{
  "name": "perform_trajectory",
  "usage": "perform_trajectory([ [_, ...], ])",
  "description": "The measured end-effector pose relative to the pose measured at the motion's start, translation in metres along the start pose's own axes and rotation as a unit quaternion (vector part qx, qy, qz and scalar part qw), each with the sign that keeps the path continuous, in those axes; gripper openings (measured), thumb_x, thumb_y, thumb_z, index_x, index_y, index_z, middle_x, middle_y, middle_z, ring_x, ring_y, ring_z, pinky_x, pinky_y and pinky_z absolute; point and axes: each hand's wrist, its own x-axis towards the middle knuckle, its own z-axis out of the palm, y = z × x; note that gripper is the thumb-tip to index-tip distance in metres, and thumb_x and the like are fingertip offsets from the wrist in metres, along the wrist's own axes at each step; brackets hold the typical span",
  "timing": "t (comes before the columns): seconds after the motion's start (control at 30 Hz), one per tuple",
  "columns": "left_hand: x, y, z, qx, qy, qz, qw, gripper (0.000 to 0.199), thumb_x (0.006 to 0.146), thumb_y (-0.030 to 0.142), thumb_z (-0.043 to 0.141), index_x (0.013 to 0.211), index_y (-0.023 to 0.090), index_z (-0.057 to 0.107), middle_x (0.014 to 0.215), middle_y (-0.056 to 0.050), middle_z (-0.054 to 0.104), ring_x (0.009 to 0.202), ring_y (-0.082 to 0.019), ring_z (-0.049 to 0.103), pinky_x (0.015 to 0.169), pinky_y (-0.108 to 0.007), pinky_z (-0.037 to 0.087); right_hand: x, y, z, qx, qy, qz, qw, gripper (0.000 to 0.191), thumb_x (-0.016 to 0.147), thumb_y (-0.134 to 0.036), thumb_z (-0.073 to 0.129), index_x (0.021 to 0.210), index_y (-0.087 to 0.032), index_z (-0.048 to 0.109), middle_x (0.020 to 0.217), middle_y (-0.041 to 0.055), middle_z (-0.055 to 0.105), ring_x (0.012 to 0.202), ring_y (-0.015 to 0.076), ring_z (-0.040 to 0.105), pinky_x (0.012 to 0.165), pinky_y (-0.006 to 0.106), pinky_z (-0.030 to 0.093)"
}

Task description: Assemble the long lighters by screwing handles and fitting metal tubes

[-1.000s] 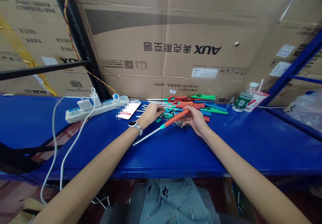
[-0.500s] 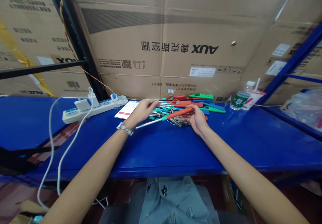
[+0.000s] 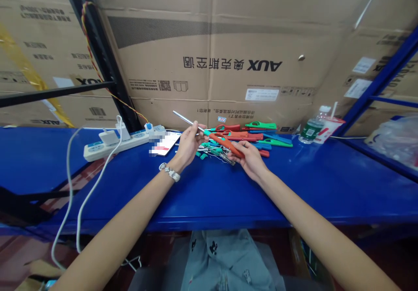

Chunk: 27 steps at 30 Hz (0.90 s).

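An orange-red long-neck lighter point(image 3: 221, 140) with a green collar and a metal tube is held above the table, its tube tilted up to the left. My right hand point(image 3: 250, 158) is closed around the rear end of its handle. The fingers of my left hand point(image 3: 189, 145) are closed at the tube, near the collar; their exact grip is partly hidden. Behind and below lies a pile of red lighters point(image 3: 241, 135), green lighters point(image 3: 277, 142) and blue ones. Small green pieces point(image 3: 203, 156) and metal and clear parts point(image 3: 225, 156) lie under the held lighter.
A white phone point(image 3: 168, 143) lies left of the pile, by a power strip point(image 3: 104, 148) with plugs and cables. At the right stand a water bottle point(image 3: 310, 130) and a red-and-white cup point(image 3: 329, 130). A large cardboard box point(image 3: 209, 34) rises behind the blue table point(image 3: 222, 199).
The lighter has turned, its tube swinging from lower left to upper left. My left hand has moved right and closed on the tube; my right hand has shifted slightly left.
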Motion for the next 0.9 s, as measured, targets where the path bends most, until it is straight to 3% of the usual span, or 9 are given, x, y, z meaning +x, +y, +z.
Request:
perform_trajectory([
  [0.13,0.001,-0.001,-0.006,0.046,0.022,0.003,0.999,0.028,0.094,0.033,0.064,0.074,0.014,0.069,0.059,0.002,0.051,0.053,-0.007,0.053,0.061,-0.022,0.046,-0.009,-0.005,0.002,-0.132,-0.12,0.029,0.983,0.037,0.079,-0.044,0.077,0.085,-0.022,0.048,0.069,0.0013,0.072,0.046,0.0143,0.064,0.039,0.023,0.051],
  [0.27,-0.004,-0.009,-0.006,0.102,-0.017,-0.014,0.995,0.035,0.082,0.046,0.076,0.069,0.015,0.065,0.057,0.002,0.053,0.051,-0.008,0.052,0.056,-0.023,0.045,-0.015,-0.006,0.02,-0.18,-0.227,0.07,0.955,0.035,0.09,-0.053,0.064,0.101,-0.023,0.049,0.079,0.0028,0.075,0.047,0.0163,0.067,0.038,0.025,0.053],
  [0.37,-0.008,-0.014,-0.005,0.121,-0.031,-0.004,0.992,0.041,0.078,0.05,0.078,0.065,0.016,0.061,0.058,0.003,0.053,0.05,-0.008,0.05,0.053,-0.023,0.042,-0.011,-0.002,0.039,-0.187,-0.228,0.068,0.953,0.031,0.093,-0.052,0.061,0.099,-0.024,0.048,0.073,0.0,0.073,0.04,0.0147,0.062,0.035,0.025,0.052],
  [0.47,-0.007,-0.013,-0.008,0.14,-0.02,0.007,0.99,0.042,0.077,0.052,0.078,0.065,0.016,0.06,0.06,0.002,0.054,0.051,-0.008,0.049,0.051,-0.022,0.041,-0.002,0.003,0.05,-0.19,-0.247,0.05,0.949,0.034,0.096,-0.053,0.057,0.086,-0.02,0.053,0.068,0.0019,0.07,0.04,0.0141,0.062,0.035,0.023,0.05],
  [0.6,-0.005,-0.008,-0.01,0.135,-0.006,0.01,0.991,0.043,0.08,0.056,0.075,0.07,0.016,0.065,0.063,0.001,0.054,0.055,-0.009,0.05,0.054,-0.022,0.042,0.003,0.009,0.053,-0.117,-0.256,0.056,0.958,0.033,0.096,-0.047,0.06,0.082,-0.017,0.057,0.068,0.0044,0.07,0.054,0.0165,0.07,0.053,0.028,0.059],
  [0.73,-0.005,-0.011,-0.009,0.121,-0.016,0.006,0.992,0.045,0.081,0.058,0.072,0.07,0.015,0.066,0.06,0.002,0.049,0.053,-0.008,0.045,0.051,-0.021,0.037,-0.002,0.014,0.053,-0.044,-0.247,0.097,0.963,0.026,0.093,-0.039,0.065,0.086,-0.015,0.061,0.075,0.0056,0.07,0.064,0.0169,0.071,0.064,0.031,0.06],
  [0.9,-0.006,-0.016,-0.009,0.132,-0.023,0.003,0.991,0.048,0.079,0.062,0.073,0.069,0.015,0.065,0.059,0.003,0.047,0.052,-0.007,0.041,0.047,-0.021,0.032,-0.007,0.017,0.054,0.011,-0.228,0.097,0.969,0.03,0.085,-0.043,0.074,0.084,-0.016,0.061,0.064,-0.0024,0.059,0.053,0.0105,0.058,0.053,0.025,0.051],
])
